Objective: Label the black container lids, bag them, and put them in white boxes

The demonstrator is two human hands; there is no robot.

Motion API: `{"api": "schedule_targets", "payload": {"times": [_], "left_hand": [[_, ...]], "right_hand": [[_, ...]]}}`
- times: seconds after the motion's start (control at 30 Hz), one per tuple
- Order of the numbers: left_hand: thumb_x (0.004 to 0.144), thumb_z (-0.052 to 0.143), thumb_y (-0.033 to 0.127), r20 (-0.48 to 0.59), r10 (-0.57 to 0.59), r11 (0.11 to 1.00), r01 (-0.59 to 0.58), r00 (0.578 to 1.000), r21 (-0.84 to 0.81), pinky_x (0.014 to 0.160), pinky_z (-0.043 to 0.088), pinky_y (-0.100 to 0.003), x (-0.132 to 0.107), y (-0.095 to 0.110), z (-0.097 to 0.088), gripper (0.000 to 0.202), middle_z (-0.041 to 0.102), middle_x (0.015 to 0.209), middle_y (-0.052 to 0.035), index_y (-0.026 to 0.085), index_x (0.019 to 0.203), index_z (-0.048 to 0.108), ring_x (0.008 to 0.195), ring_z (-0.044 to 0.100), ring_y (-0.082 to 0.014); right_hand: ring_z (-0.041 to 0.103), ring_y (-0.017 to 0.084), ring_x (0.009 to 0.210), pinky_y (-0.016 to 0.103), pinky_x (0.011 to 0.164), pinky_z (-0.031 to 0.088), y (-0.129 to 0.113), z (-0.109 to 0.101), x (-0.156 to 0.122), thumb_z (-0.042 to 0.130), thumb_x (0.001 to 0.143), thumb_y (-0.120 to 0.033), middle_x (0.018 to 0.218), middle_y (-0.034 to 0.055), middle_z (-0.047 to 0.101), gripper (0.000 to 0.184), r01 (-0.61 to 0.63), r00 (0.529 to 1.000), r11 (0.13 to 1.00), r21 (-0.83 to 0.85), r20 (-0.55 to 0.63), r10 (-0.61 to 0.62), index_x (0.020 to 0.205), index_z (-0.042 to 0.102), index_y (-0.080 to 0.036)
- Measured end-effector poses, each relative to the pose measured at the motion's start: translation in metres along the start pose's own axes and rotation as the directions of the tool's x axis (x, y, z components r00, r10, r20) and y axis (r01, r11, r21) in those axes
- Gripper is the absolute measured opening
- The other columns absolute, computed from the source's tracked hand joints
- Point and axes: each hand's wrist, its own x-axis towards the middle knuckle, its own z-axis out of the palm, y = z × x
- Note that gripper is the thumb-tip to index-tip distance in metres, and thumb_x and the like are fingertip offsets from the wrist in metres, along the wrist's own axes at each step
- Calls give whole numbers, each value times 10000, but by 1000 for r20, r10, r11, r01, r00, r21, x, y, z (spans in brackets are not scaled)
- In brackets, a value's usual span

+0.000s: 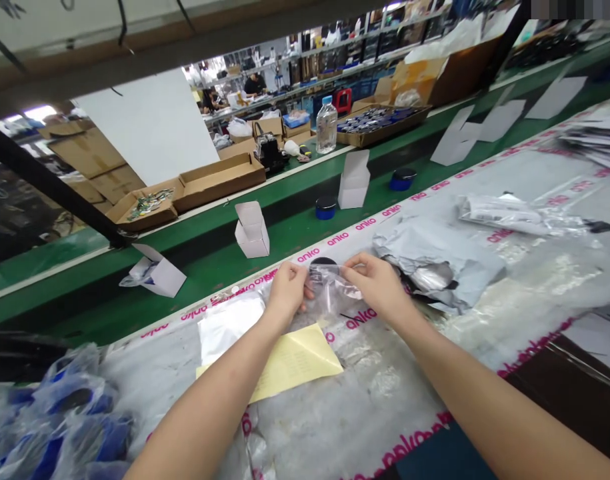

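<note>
My left hand [287,290] and my right hand [377,283] both pinch the top edge of a small clear plastic bag [329,287], holding it between them above the plastic-covered bench. A dark round item [323,263] shows at the bag's top. A yellow paper sheet [297,360] lies just under my left forearm. A pile of bagged blue items [69,417] sits at the lower left.
A green conveyor belt [209,263] runs beyond the bench, carrying open white boxes [252,230] and blue round tins [326,207]. Crumpled silver bags [435,260] lie to the right. Cardboard trays, a water bottle [327,125] and distant workers stand behind the belt.
</note>
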Motion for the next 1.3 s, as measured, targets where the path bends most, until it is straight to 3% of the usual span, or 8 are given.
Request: {"api": "schedule_targets", "payload": {"times": [0.23,0.43,0.63,0.77,0.9,1.07,1.17,1.3], "left_hand": [[947,509,140,-10,140,905,-124,990,408,513,394,-254,23,10,1,242,529,532,16,219,734,425,453,542,-179],[782,537,-79,4,346,726,-271,938,632,923,463,-400,6,20,-7,289,616,1073,-113,189,885,573,1022,628,-294],[805,663,1,233,507,748,-558,830,360,1051,460,-408,3,-5,-16,493,622,1269,-115,169,1258,562,1155,603,-257],[752,777,42,168,363,908,-389,917,157,960,513,-398,5,-7,-12,620,662,1194,-136,142,1307,521,1052,652,-268],[928,699,291,168,190,982,-189,967,-21,665,545,-299,-8,11,-18,669,672,791,-50,141,1462,326,708,668,-216],[1059,415,426,119,-75,995,65,990,78,482,524,-257,-23,24,-35,485,628,606,-40,152,1447,316,536,647,-221],[1042,379,544,144,-115,988,98,983,117,397,494,-260,-27,20,-43,516,638,630,-54,166,1393,384,484,633,-231],[866,751,448,189,-20,984,-14,982,179,386,465,-232,-31,11,-47,715,640,673,-1,203,1420,372,469,613,-204]], "right_hand": [[643,196,514,266,534,463,-11,3,26,559,802,-128,518,-30,604,121,-6,994,914,-405,99,50,883,577,-216],[687,286,811,352,730,475,-16,-7,22,615,757,-97,726,40,687,244,123,990,779,-615,131,-53,963,631,-226],[612,282,1169,413,927,515,2,-10,7,619,775,-234,1249,117,656,418,484,854,853,-194,318,-412,1191,585,-215],[604,296,1184,439,915,531,-6,4,10,713,753,-361,1288,125,640,553,358,898,934,0,272,-345,1263,543,-230],[661,236,908,343,712,554,-24,11,12,701,792,-557,1169,116,673,533,191,967,979,65,160,-199,1184,588,-214],[556,165,623,277,515,456,-31,20,7,628,815,-638,837,54,672,490,160,929,986,42,330,-165,999,705,-190],[513,124,556,274,475,420,-29,27,8,756,711,-511,996,76,690,542,188,910,982,34,370,-187,1142,701,-187],[550,150,560,295,477,429,-27,40,22,727,708,-480,968,90,711,461,223,925,975,6,313,-213,1064,736,-186]]}}
